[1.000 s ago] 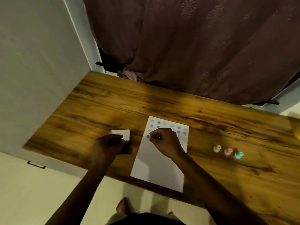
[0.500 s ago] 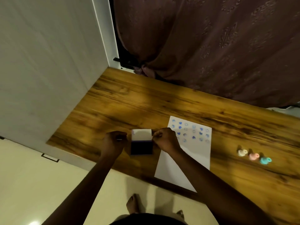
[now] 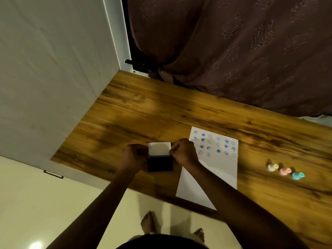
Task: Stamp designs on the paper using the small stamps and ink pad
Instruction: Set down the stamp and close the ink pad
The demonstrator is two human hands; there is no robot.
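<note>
An ink pad [image 3: 160,163] lies on the wooden table [image 3: 143,114] with its dark pad showing and its white lid [image 3: 159,148] raised behind it. My left hand [image 3: 134,156] grips the pad's left side. My right hand [image 3: 183,151] is closed, its fingertips pinched on the lid's right edge. Whether that fist also hides a stamp cannot be seen. To the right of my hands lies the white paper [image 3: 218,175], with several rows of blue stamped designs across its far end. Three small stamps stand in a row further right: white [image 3: 272,167], pink [image 3: 284,171] and teal [image 3: 297,175].
A white cabinet wall [image 3: 53,78] borders the table on the left. A dark brown curtain [image 3: 233,51] hangs behind its far edge. The paper's near corner overhangs the table's front edge. My bare feet [image 3: 149,223] stand on the pale floor below.
My right hand has left the paper and moved left to the ink pad's lid. The left hand stays on the pad. The camera view has shifted, so everything sits further right in frame.
</note>
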